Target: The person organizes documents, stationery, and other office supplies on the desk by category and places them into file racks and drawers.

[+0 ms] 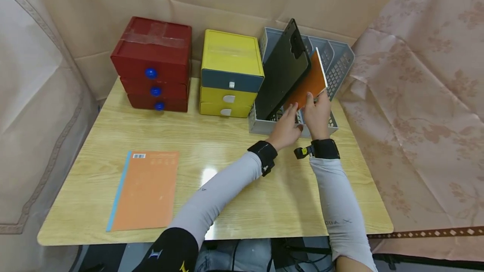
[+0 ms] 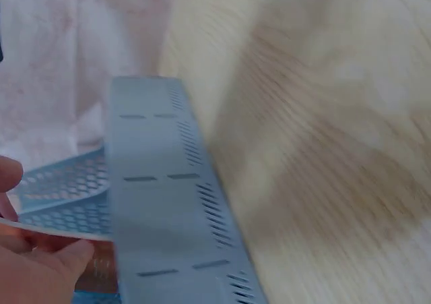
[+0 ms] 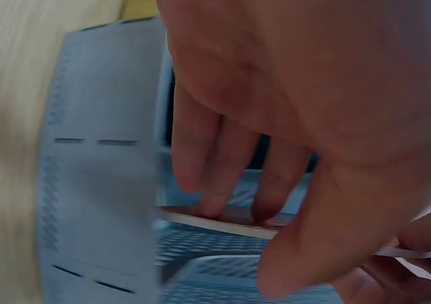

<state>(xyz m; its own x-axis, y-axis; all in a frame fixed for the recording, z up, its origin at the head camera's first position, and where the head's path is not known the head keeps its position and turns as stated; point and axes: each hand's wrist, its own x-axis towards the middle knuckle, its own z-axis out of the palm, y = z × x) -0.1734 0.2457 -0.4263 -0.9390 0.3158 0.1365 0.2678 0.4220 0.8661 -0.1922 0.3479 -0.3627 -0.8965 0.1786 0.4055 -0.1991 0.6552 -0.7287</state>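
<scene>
An orange notebook (image 1: 305,82) with a white page edge stands tilted inside a grey file basket (image 1: 269,127). My right hand (image 1: 318,114) grips its near right edge, the thumb against the orange cover. Lower down, my left hand (image 1: 284,131) pinches the near bottom corner. A hand close to the lens in the right wrist view has thumb and fingers on opposite sides of the notebook's thin edge (image 3: 222,224). Directly left of the notebook, a black clipboard (image 1: 281,74) leans in the same basket. The left wrist view shows the perforated front of the basket (image 2: 161,203) beside the fingers.
A second orange notebook (image 1: 147,190) with a blue spine lies flat at the table's front left. Behind it stand a red drawer box (image 1: 159,49) with blue knobs and a yellow drawer box (image 1: 232,53). Curtains hang around the wooden table (image 1: 223,154).
</scene>
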